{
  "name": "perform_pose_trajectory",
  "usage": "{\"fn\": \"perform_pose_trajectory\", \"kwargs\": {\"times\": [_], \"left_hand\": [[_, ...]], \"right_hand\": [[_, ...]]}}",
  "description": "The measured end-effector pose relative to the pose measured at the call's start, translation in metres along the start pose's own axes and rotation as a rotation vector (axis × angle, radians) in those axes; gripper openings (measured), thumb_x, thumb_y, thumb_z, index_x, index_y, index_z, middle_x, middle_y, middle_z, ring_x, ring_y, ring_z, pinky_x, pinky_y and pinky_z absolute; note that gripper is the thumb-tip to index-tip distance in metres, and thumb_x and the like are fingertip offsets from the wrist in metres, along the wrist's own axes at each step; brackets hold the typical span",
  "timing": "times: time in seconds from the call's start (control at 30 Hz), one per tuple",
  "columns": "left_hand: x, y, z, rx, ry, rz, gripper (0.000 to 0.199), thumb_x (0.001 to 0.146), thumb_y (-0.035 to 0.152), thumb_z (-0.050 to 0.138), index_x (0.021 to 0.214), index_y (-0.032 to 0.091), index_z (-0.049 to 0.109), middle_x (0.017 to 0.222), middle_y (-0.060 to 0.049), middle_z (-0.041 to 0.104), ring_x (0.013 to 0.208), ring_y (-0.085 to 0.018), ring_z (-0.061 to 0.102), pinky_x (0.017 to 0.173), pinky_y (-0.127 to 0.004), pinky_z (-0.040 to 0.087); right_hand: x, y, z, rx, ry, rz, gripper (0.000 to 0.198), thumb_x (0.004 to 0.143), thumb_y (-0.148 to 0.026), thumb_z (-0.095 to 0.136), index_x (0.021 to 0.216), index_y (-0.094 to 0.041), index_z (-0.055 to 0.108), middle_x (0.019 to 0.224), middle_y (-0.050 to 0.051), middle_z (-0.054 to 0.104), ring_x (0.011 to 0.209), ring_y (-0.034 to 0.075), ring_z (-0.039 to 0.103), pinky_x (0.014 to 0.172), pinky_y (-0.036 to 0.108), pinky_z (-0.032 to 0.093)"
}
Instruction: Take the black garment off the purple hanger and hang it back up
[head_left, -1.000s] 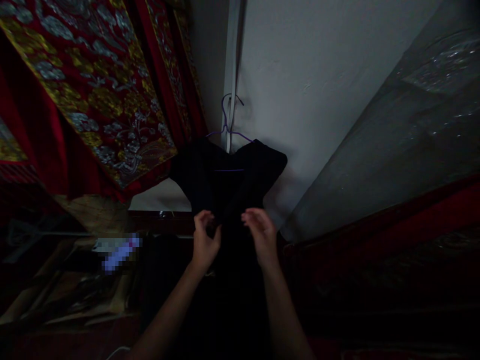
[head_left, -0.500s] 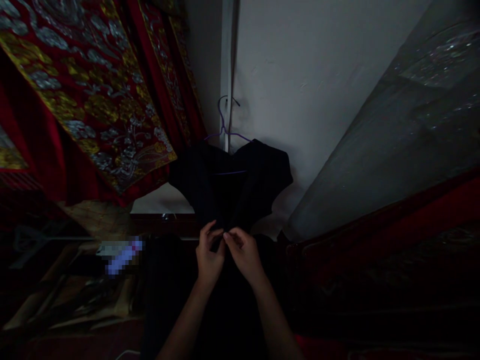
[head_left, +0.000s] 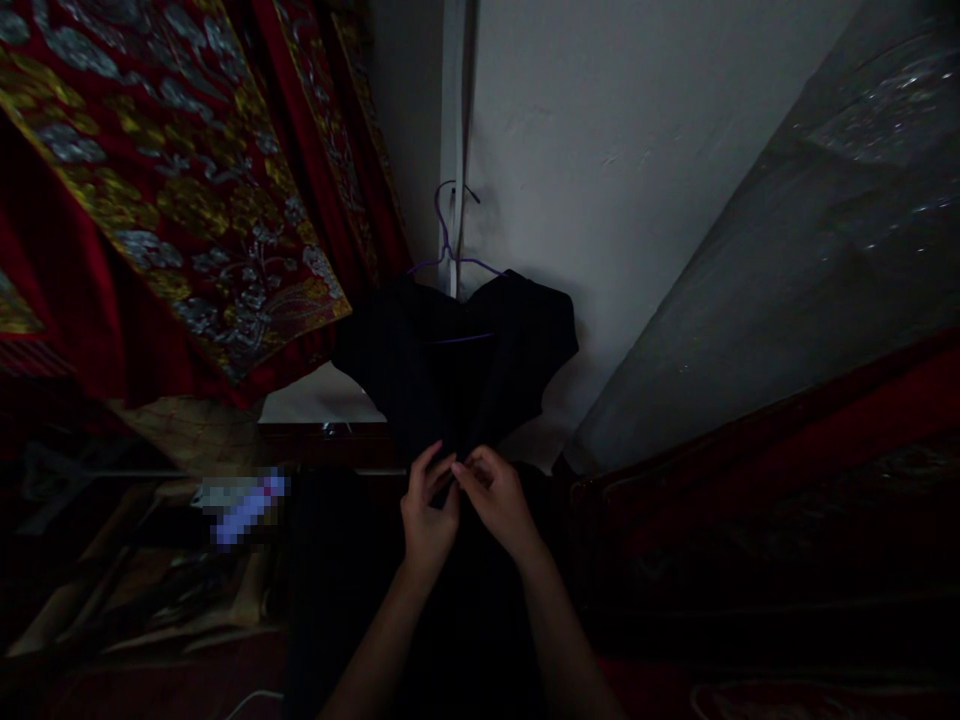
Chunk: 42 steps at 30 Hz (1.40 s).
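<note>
A dark short-sleeved garment [head_left: 517,330] hangs from a purple wire hanger [head_left: 447,250], its neckline open in a deep V. Where the V comes together, my left hand [head_left: 431,515] and my right hand [head_left: 495,495] meet with their fingertips almost touching. Both hands pinch the front edges of the dark cloth. Thumb and forefinger of the right hand are pressed together; some fingers of the left are raised. Any small fastener between the fingertips is too dark to make out.
Red cloth with gold and silver embroidery [head_left: 202,210] hangs at the left. A pale strip [head_left: 454,100] on the wall carries the hanger. Clear plastic sheeting [head_left: 825,230] covers something at the right, above red fabric [head_left: 885,400]. A wooden frame [head_left: 247,595] stands lower left.
Both hands have shifted slightly to the right in view, still pinching at the garment's front. The garment and hanger appear a little higher.
</note>
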<state>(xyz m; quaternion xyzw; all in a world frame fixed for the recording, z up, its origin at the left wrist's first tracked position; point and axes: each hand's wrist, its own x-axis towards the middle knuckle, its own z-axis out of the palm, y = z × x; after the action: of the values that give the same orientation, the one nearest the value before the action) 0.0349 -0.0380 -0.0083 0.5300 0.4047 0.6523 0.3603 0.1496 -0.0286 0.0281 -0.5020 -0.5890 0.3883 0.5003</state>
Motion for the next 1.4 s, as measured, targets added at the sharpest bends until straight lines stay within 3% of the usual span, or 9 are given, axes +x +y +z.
{"fn": "perform_pose_trajectory", "kwargs": {"times": [0.3,0.57,0.73,0.93,1.1,1.3,1.4], "left_hand": [[-0.001,0.011,0.003,0.005,0.007,0.002,0.043,0.089,0.02,0.068,0.13,0.021,0.056,0.111,-0.01,0.077,0.103,-0.023,0.076,0.092,-0.039,0.063],[0.0,0.004,-0.003,0.089,0.062,-0.004,0.043,0.086,0.018,0.068,0.127,0.021,0.059,0.107,-0.009,0.078,0.099,-0.023,0.077,0.092,-0.04,0.063],[-0.001,0.004,0.001,0.09,0.07,0.014,0.037,0.087,0.02,0.069,0.123,0.022,0.06,0.104,-0.007,0.077,0.096,-0.021,0.076,0.091,-0.037,0.062],[0.001,0.003,-0.001,0.078,0.081,0.015,0.027,0.084,0.019,0.071,0.109,0.021,0.064,0.086,-0.002,0.074,0.083,-0.019,0.075,0.083,-0.033,0.061],[0.013,-0.011,-0.005,0.16,0.073,0.022,0.021,0.083,0.017,0.069,0.103,0.02,0.065,0.086,-0.002,0.072,0.084,-0.018,0.073,0.081,-0.031,0.059],[0.018,-0.039,-0.012,0.255,0.026,0.046,0.014,0.084,0.019,0.068,0.098,0.02,0.067,0.086,-0.003,0.072,0.08,-0.019,0.072,0.076,-0.03,0.058],[0.019,-0.047,-0.018,0.305,0.006,0.082,0.01,0.084,0.019,0.067,0.094,0.019,0.067,0.086,-0.003,0.072,0.08,-0.019,0.072,0.074,-0.03,0.057]], "right_hand": [[-0.003,-0.005,0.004,0.081,0.112,0.044,0.028,0.086,-0.046,0.068,0.08,-0.022,0.057,0.063,0.0,0.063,0.059,0.017,0.062,0.056,0.027,0.045],[-0.005,-0.009,0.003,0.103,0.067,0.039,0.027,0.087,-0.046,0.065,0.079,-0.021,0.061,0.061,0.0,0.063,0.057,0.016,0.061,0.057,0.027,0.045],[-0.004,-0.012,-0.001,0.237,-0.035,0.114,0.036,0.083,-0.053,0.067,0.073,-0.021,0.054,0.052,-0.006,0.05,0.047,0.01,0.046,0.049,0.024,0.035],[0.003,-0.015,0.003,0.554,-0.069,0.345,0.036,0.068,-0.049,0.075,0.065,-0.019,0.055,0.042,-0.008,0.042,0.039,0.006,0.029,0.043,0.022,0.018],[0.052,-0.039,-0.005,0.657,-0.096,0.362,0.032,0.059,-0.042,0.079,0.062,-0.018,0.059,0.039,-0.011,0.031,0.038,0.003,0.017,0.041,0.022,0.011],[0.152,-0.114,-0.034,0.649,-0.126,0.252,0.023,0.068,-0.028,0.077,0.063,-0.016,0.058,0.044,-0.011,0.033,0.038,0.002,0.018,0.038,0.02,0.009],[0.17,-0.145,-0.036,0.641,-0.125,0.155,0.018,0.072,-0.023,0.072,0.064,-0.015,0.058,0.046,-0.009,0.039,0.038,0.001,0.02,0.037,0.019,0.009]]}}
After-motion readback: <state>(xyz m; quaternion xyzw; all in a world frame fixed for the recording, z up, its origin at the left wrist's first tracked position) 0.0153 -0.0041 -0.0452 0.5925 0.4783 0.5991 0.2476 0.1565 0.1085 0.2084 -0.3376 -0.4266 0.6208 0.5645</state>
